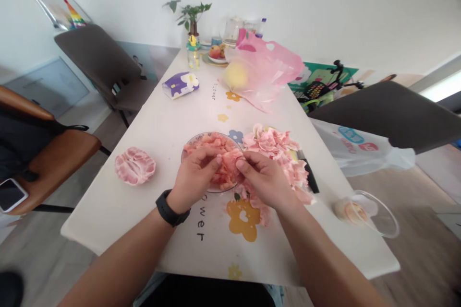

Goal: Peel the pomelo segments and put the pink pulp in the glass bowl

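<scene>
Over the plate (183, 154), a piece of pink pomelo flesh (230, 162) is held between both hands. My left hand (194, 172), with a black band at its wrist, pinches its left side between thumb and fingers. On its right side, my right hand (264, 180) is closed in a pinch at the edge. Loose pomelo pulp (212, 141) fills the plate below. To the left lies a peeled pomelo half (135, 167) with its segments showing. Pink peel and membrane scraps (272, 146) are heaped right of the plate, partly behind my right hand.
A dark flat object (311, 177) pokes out from under the scraps. Farther back are a tissue pack (181, 85), a pink plastic bag (266, 69) with a yellow round fruit, and a potted plant (193, 17). A clear plastic bin (376, 216) stands off the right edge.
</scene>
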`<state>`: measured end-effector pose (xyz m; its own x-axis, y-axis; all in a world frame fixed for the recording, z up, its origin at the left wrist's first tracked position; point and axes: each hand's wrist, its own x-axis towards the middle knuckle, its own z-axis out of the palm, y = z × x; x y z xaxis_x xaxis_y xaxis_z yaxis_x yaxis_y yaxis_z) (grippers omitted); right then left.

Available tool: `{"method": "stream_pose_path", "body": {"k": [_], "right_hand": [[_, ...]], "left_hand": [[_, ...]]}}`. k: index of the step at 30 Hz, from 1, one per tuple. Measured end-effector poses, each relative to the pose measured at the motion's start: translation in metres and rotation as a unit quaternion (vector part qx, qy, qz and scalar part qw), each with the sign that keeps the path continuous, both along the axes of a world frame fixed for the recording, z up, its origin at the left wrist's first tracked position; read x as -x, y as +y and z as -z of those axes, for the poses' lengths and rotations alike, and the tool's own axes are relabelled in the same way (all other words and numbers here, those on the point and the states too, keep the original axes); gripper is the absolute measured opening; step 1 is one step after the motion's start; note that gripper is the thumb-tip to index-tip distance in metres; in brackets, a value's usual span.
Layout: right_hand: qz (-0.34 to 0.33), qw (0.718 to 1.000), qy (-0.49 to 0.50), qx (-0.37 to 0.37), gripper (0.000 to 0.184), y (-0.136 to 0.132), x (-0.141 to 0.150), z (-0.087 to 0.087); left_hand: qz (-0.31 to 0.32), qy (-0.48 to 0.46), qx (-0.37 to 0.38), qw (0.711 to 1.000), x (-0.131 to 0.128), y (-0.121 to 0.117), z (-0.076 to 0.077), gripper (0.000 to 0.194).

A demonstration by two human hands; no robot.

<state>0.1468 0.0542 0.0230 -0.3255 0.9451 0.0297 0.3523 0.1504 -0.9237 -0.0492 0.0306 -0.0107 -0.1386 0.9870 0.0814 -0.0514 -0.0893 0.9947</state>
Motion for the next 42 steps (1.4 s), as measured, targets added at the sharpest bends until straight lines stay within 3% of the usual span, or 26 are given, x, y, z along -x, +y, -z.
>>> {"method": "stream_pose_path", "body": {"k": [3,7,12,15,17,21,27,33,38,42], "right_hand": [[0.028,0.998,-0.046,-0.023,0.029,-0.002,0.003,0.000],[0.043,0.997,-0.059,-0.023,0.029,0.001,0.002,0.000],[0.003,0.997,0.057,0.042,0.022,0.003,-0.001,0.003],[-0.030,0.981,0.156,0.112,0.040,0.005,0.003,0.006],[-0.054,0.974,0.170,0.138,0.043,0.006,0.006,0.006],[-0.055,0.978,0.147,0.137,0.027,0.009,0.010,0.001],[0.016,0.992,0.076,0.100,0.018,0.000,0.016,-0.004],[0.057,0.990,0.048,0.122,0.014,-0.001,0.018,-0.002],[0.039,0.956,0.157,0.243,0.024,0.004,0.009,-0.001],[0.022,0.926,0.268,0.266,0.029,0.005,0.008,-0.005]], "left_hand": [[-0.021,0.014,0.030,0.999,0.000,0.000,0.001,0.016],[0.012,-0.016,0.067,0.998,0.002,0.000,-0.002,0.016],[0.053,-0.057,0.043,0.996,0.004,0.000,-0.007,0.018],[0.080,-0.086,0.037,0.992,0.004,0.000,-0.007,0.020],[0.100,-0.103,0.042,0.989,0.004,0.000,-0.005,0.020],[0.132,-0.097,0.046,0.985,0.005,0.000,-0.001,0.023],[0.069,0.013,0.019,0.997,0.001,-0.004,-0.005,0.016],[-0.005,0.149,-0.096,0.984,-0.004,-0.007,-0.004,0.011],[-0.019,0.216,-0.113,0.970,0.000,-0.004,0.000,0.014],[0.014,0.109,-0.013,0.994,0.004,0.000,0.000,0.015]]}}
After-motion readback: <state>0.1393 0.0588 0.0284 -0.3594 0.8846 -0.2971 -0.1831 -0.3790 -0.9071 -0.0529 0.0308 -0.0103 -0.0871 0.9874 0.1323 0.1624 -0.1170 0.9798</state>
